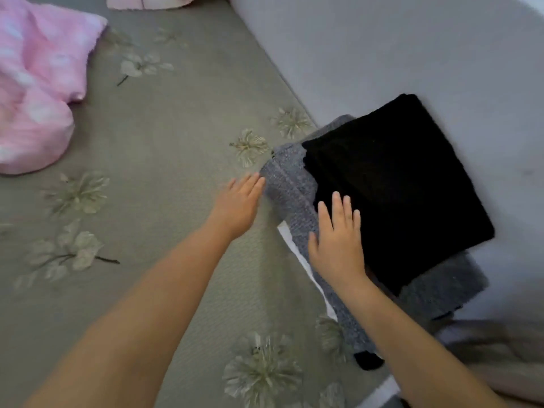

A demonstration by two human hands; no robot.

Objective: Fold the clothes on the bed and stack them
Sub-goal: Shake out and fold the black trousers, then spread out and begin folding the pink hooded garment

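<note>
A stack of folded clothes sits at the bed's right side against the wall. On top lies a folded black garment [394, 187], under it a grey knit garment [290, 187], and a white edge [297, 254] shows below. My right hand [337, 240] lies flat with straight fingers on the stack's near edge, across the grey knit and the black piece. With its fingers straight, my left hand [238, 201] touches the grey knit's left side. A crumpled pink and white garment [38, 89] lies unfolded at the far left.
The bed [164, 160] has a grey-green cover with a flower print. A pale wall [412, 54] runs along its right side. Another pinkish cloth [147, 1] shows at the top edge. Light bedding [500, 357] lies at the lower right.
</note>
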